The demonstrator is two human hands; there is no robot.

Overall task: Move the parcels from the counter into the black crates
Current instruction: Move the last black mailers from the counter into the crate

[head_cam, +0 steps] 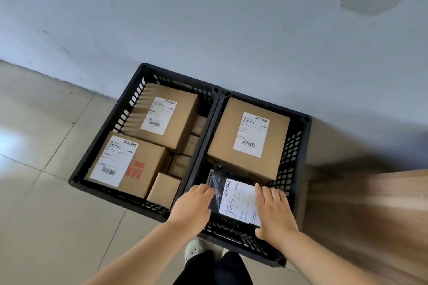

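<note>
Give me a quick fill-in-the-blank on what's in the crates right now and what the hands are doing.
1. Both hands, the left hand and the right hand, are on a flat ____ parcel with a white label.
2. That parcel is over the ____ crate.
3. Behind it in the right crate sits ____ large cardboard box.
4. The left crate holds cardboard boxes, and one box shows ____ lettering.

Answers: black; right; one; red

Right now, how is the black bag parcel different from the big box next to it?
The black bag parcel is flat, soft plastic; the big box is tall brown cardboard. The bag sits between both hands, left hand and right hand; nothing touches the box. Both carry white labels and sit in the right crate.
</note>
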